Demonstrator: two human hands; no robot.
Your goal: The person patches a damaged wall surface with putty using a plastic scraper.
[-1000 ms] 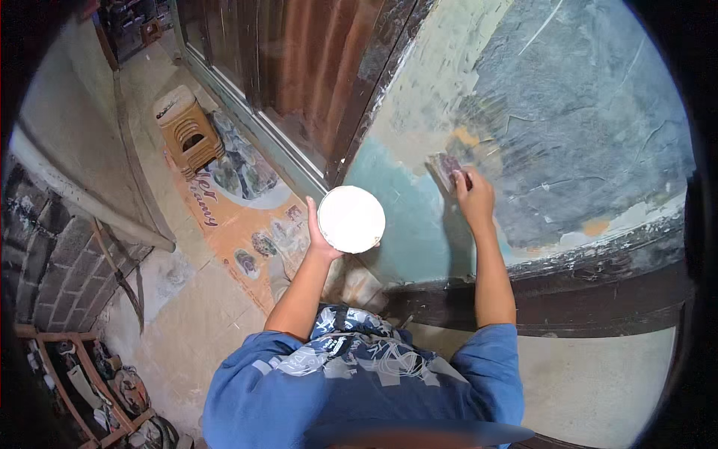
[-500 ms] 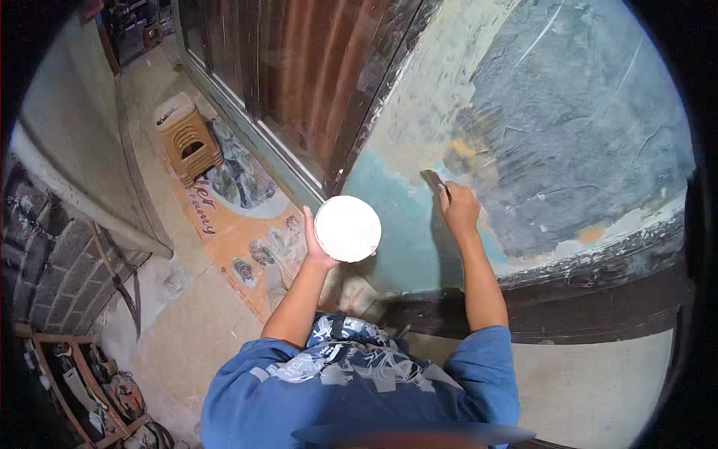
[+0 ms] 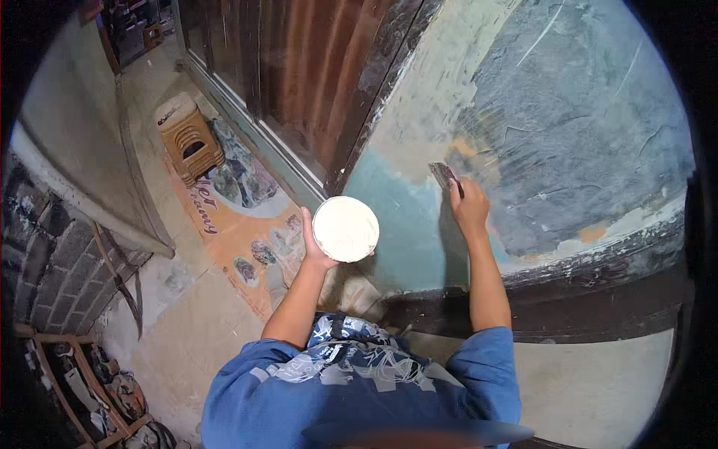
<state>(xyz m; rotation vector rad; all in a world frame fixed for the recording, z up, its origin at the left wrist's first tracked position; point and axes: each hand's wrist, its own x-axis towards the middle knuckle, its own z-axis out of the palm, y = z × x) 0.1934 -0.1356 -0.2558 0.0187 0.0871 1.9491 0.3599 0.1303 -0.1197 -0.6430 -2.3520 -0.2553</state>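
My left hand (image 3: 314, 245) is wrapped round a round tub (image 3: 345, 229) whose top shows white, held in front of my chest. Most of its fingers are hidden beneath the tub. In my right hand (image 3: 471, 209) is a paintbrush (image 3: 440, 173), its handle pinched in closed fingers. The bristles are at the wall (image 3: 400, 217), where a pale beige coat meets light teal paint. Right of the brush the surface turns rough and grey-blue (image 3: 583, 150), with a yellow-orange patch (image 3: 467, 152).
A dark wooden window frame with brown curtains (image 3: 314, 82) adjoins the wall at left. A stacked brown plastic stool (image 3: 191, 142) stands on an orange printed banner (image 3: 217, 232) on the floor. A wooden tool box (image 3: 82, 396) sits at lower left, below a brick wall (image 3: 60, 254).
My right hand and the paintbrush have moved slightly right and up along the wall, and the brush has tilted. The tub in my left hand has barely shifted.
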